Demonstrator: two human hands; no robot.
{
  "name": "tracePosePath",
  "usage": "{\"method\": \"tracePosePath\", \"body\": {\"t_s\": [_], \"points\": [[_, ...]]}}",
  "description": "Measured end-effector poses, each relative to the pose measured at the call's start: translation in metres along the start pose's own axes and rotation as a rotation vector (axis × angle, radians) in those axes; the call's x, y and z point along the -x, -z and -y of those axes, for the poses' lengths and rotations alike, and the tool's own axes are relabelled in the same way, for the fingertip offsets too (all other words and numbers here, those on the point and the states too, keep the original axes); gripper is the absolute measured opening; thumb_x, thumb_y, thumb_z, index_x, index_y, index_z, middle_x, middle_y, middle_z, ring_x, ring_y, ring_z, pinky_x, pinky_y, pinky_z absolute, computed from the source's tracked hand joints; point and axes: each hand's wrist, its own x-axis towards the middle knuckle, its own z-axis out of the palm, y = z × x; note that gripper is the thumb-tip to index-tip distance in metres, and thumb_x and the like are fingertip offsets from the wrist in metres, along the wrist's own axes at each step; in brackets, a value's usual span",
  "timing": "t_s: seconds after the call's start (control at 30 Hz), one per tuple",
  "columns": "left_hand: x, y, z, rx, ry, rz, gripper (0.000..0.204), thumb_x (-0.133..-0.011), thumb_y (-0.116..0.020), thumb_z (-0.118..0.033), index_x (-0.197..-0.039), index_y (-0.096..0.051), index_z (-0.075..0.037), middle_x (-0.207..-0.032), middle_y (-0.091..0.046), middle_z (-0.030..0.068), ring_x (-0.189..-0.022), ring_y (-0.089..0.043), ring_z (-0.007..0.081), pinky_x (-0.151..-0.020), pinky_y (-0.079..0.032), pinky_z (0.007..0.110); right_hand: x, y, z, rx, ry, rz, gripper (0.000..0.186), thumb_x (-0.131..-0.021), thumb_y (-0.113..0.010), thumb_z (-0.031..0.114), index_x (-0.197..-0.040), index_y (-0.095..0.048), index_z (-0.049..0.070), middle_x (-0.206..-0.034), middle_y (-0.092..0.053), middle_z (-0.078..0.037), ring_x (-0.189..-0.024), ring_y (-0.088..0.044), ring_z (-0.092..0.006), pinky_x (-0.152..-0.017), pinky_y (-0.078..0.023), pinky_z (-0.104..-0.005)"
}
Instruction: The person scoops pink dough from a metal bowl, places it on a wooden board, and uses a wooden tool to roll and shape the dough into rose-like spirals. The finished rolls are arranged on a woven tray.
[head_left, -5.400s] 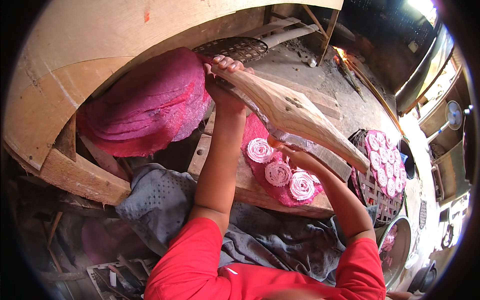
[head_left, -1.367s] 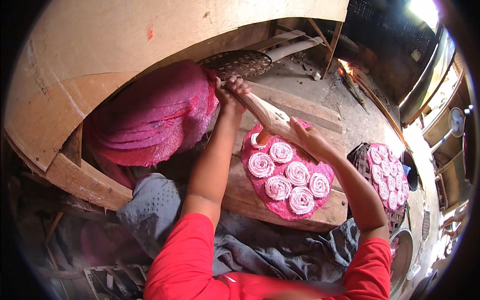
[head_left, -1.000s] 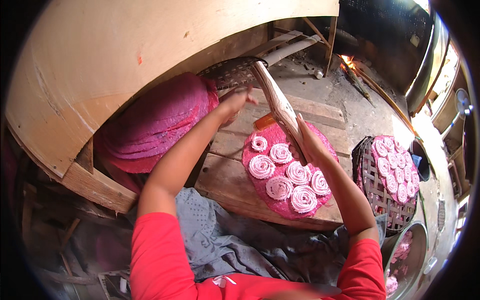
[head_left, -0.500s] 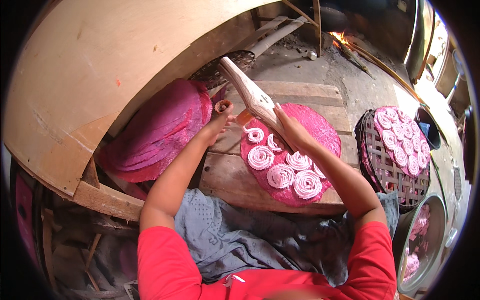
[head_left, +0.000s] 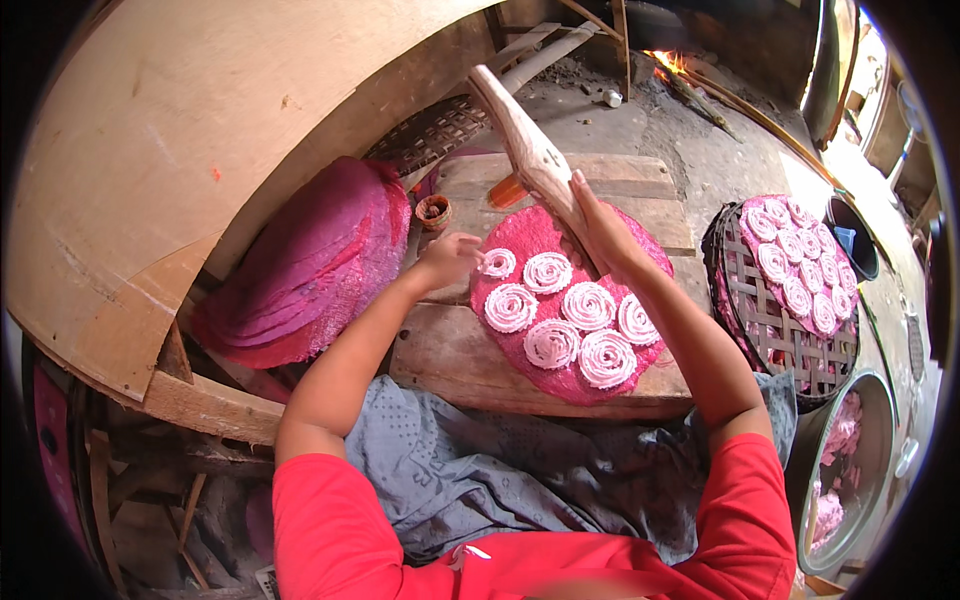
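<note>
My right hand (head_left: pixel 610 238) is closed around a long pale wooden press (head_left: pixel 530 150), held at a slant above the board. An orange cylinder (head_left: pixel 507 192) juts out at its left side. Below lies a round pink mesh sheet (head_left: pixel 520 232) bearing several pale pink dough coils (head_left: pixel 590 306). At the sheet's left edge sits a smaller dough coil (head_left: pixel 497 263), and the fingers of my left hand (head_left: pixel 450 262) reach to it, slightly apart and a little blurred. Whether they touch it I cannot tell. A small brown cup (head_left: pixel 433 211) with dark contents stands just beyond that hand.
The sheet rests on a wooden plank board (head_left: pixel 440 350). Stacked pink sheets (head_left: pixel 310 260) lean on the left under a curved wooden panel (head_left: pixel 150 150). At right are a woven basket (head_left: pixel 735 290) with more coils and a basin (head_left: pixel 870 480) of pink dough. A fire (head_left: pixel 668 62) burns far back.
The press has risen away and to the right, off the sheet. My left hand has come from beside the cup to the small coil. Coils once hidden by the press now show.
</note>
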Motion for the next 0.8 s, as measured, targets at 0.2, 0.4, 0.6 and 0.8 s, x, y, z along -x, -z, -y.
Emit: {"method": "tracePosePath", "body": {"t_s": [0.2,0.4,0.6,0.8], "points": [[0.008,-0.017,-0.011,-0.51,-0.249,-0.123,0.023,-0.078,-0.072,-0.024,-0.094,-0.074,-0.008,-0.127,-0.058,0.0108,-0.118,-0.055,0.0209,-0.103,-0.035,0.038,0.006,0.011,0.008,-0.034,0.003,-0.011,0.075,-0.091,-0.029,0.075,-0.085,-0.055,0.005,-0.064,-0.053,-0.004,-0.051,-0.051,-0.0129,-0.048,-0.044,-0.0277],[0.006,-0.029,-0.002,-0.624,-0.324,-0.262,0.033,-0.069,-0.079,-0.032,-0.093,-0.068,-0.012,-0.129,-0.055,0.0128,-0.125,-0.047,0.0267,-0.107,-0.026,0.045,0.008,0.014,0.008,-0.042,0.017,0.028,0.074,-0.092,-0.028,0.074,-0.086,-0.054,0.005,-0.063,-0.052,-0.004,-0.05,-0.05,-0.013,-0.048,-0.044,-0.0277],[-0.007,-0.03,0.016,-0.593,-0.323,-0.336,0.046,-0.063,-0.083,-0.035,-0.098,-0.062,-0.013,-0.13,-0.052,0.0132,-0.127,-0.044,0.0291,-0.106,-0.026,0.045,0.012,0.012,0.012,-0.027,-0.002,0.051,0.073,-0.093,-0.028,0.073,-0.085,-0.055,0.005,-0.062,-0.053,-0.004,-0.049,-0.05,-0.0127,-0.047,-0.043,-0.0273],[0.0,-0.036,0.013,-0.634,-0.374,-0.325,0.02,-0.068,-0.079,-0.026,-0.085,-0.072,-0.023,-0.134,-0.05,0.0011,-0.118,-0.042,0.0308,-0.105,-0.028,0.043,0.016,0.007,0.017,-0.01,0.002,0.078,0.073,-0.093,-0.028,0.072,-0.086,-0.055,0.005,-0.062,-0.053,-0.004,-0.049,-0.05,-0.0127,-0.046,-0.043,-0.0272]]}}
